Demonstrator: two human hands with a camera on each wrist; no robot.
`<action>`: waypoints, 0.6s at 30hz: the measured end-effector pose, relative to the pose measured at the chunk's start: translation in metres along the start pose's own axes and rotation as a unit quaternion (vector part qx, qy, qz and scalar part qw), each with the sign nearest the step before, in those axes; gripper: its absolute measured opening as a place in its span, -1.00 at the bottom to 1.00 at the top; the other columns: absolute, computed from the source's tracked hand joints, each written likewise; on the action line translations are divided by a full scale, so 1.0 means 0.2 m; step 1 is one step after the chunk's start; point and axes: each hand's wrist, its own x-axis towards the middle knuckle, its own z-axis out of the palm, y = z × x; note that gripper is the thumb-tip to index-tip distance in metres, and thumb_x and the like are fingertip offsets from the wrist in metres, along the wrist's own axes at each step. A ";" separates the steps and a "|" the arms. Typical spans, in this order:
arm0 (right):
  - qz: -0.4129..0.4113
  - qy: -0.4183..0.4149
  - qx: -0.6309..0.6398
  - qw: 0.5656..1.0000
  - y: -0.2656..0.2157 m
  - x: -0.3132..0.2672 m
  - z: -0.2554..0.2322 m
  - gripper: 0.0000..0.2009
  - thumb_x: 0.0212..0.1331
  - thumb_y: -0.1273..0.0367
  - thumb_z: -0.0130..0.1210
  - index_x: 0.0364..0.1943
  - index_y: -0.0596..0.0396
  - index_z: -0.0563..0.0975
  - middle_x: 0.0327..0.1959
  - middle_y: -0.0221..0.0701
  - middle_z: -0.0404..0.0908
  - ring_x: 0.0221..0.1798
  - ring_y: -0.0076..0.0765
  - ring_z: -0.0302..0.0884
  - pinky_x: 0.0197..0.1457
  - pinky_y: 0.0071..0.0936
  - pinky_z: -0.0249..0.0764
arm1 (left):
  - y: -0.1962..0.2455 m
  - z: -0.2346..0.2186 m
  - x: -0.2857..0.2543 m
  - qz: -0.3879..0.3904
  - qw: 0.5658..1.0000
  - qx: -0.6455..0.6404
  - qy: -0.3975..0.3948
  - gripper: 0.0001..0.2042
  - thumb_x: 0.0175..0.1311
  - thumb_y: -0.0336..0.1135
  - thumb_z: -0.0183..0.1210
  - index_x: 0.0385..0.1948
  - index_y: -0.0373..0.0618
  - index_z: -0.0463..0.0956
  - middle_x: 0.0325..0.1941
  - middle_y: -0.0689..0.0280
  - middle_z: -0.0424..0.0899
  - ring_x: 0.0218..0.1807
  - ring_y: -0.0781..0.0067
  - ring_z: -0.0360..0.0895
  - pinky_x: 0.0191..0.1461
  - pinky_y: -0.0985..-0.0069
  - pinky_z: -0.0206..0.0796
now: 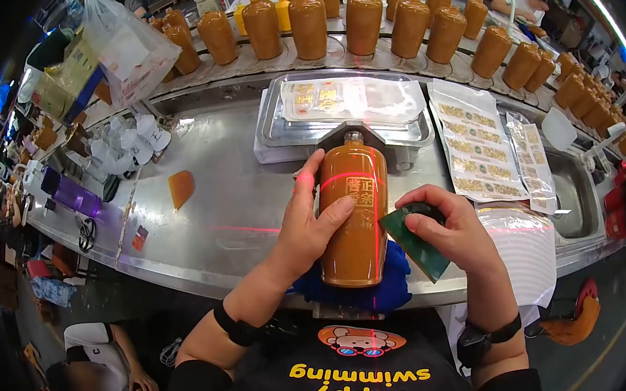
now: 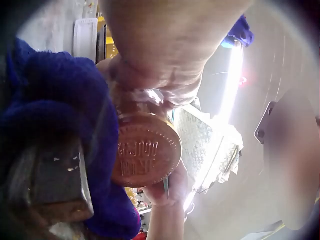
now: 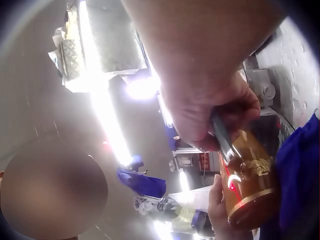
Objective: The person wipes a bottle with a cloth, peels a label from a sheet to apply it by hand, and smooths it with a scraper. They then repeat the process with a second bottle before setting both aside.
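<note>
A brown ceramic bottle [image 1: 352, 214] with a gold label lies on a blue cloth [image 1: 387, 278] at the near edge of the steel table [image 1: 239, 202], its neck in a grey holder [image 1: 352, 134]. My left hand [image 1: 311, 222] grips the bottle's left side, thumb across the front. My right hand [image 1: 450, 228] pinches a dark green scraper card [image 1: 418, 249] just right of the bottle. In the left wrist view the bottle's round base [image 2: 146, 150] shows beside the blue cloth [image 2: 60, 110]. Seen from the right wrist, the bottle [image 3: 247, 180] sits under my fingers [image 3: 210, 110]. Red laser lines cross the bottle.
A metal tray [image 1: 277, 128] of label sheets stands behind the bottle, and more label sheets [image 1: 480, 144] lie to the right. A curved row of brown bottles [image 1: 357, 24] lines the back. White caps [image 1: 129, 141] and a plastic bag [image 1: 129, 48] stand left. A seated person [image 1: 97, 363] is below left.
</note>
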 end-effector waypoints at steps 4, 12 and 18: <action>-0.011 0.003 0.020 1.000 -0.01 0.01 0.02 -0.78 0.19 0.42 0.12 -0.10 0.17 0.53 -0.31 -0.45 0.61 -0.24 -0.64 0.51 -0.15 -0.63 0.46 | 0.00 0.01 -0.01 0.001 1.000 -0.004 0.001 -0.25 0.30 -0.13 0.17 0.37 -0.37 -0.02 0.34 -0.04 0.23 0.39 0.18 0.19 0.43 0.36 -0.01; 0.007 0.016 0.040 0.999 0.00 0.02 0.01 -0.78 0.20 0.42 0.12 -0.09 0.17 0.52 -0.29 -0.45 0.60 -0.23 -0.66 0.50 -0.16 -0.65 0.46 | -0.01 -0.01 -0.01 -0.004 1.000 0.007 -0.001 -0.26 0.30 -0.14 0.16 0.36 -0.37 -0.01 0.35 -0.05 0.22 0.40 0.17 0.18 0.44 0.36 -0.02; -0.004 0.011 0.052 0.999 0.00 0.02 0.02 -0.78 0.21 0.41 0.12 -0.09 0.17 0.52 -0.29 -0.47 0.59 -0.25 -0.66 0.49 -0.16 -0.65 0.45 | 0.00 0.01 -0.01 0.002 1.000 -0.011 0.002 -0.27 0.30 -0.15 0.16 0.36 -0.37 -0.01 0.35 -0.05 0.23 0.40 0.17 0.18 0.44 0.36 -0.02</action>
